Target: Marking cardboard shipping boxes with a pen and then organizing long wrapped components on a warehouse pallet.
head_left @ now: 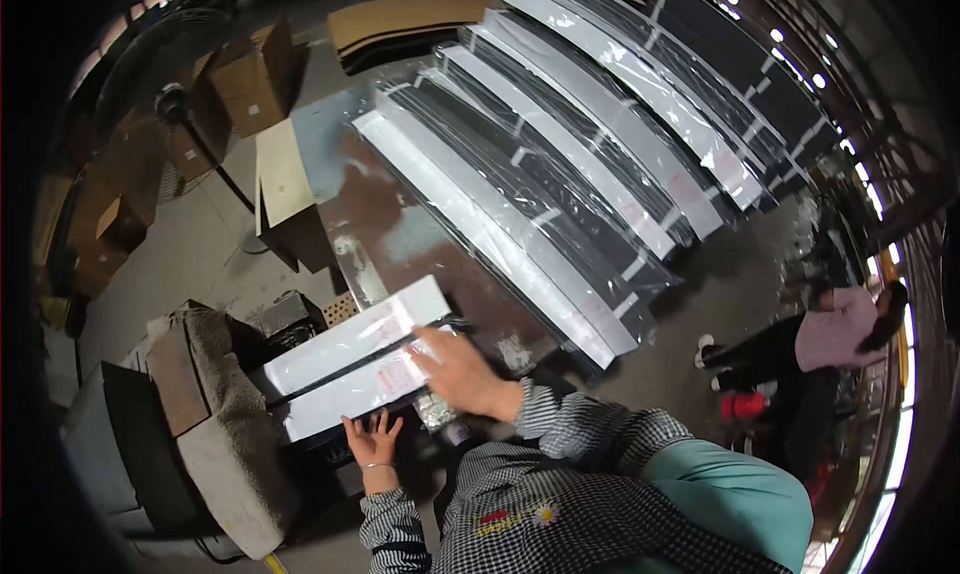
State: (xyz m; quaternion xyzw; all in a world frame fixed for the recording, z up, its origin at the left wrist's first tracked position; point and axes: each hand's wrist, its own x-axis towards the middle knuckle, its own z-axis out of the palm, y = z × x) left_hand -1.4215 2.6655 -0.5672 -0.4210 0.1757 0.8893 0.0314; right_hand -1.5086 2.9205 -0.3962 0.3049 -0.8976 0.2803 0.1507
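Observation:
Two long white panels wrapped in clear plastic lie side by side at the near end of the metal workbench [375, 214]: the far one [350, 336] and the near one [352, 392]. My right hand [458, 372] lies flat on the near panel's right end, fingers spread. My left hand [373, 442] rests open against the near panel's front edge, fingers pointing up at it. Both arms wear black-and-white checked sleeves.
Several long plastic-wrapped black and white panels [560, 174] lie in rows across the bench beyond. A padded stool [225, 424] stands at the left, cardboard boxes [255, 74] and a standing fan [170, 104] behind it. Another person [820, 339] crouches on the floor at the right.

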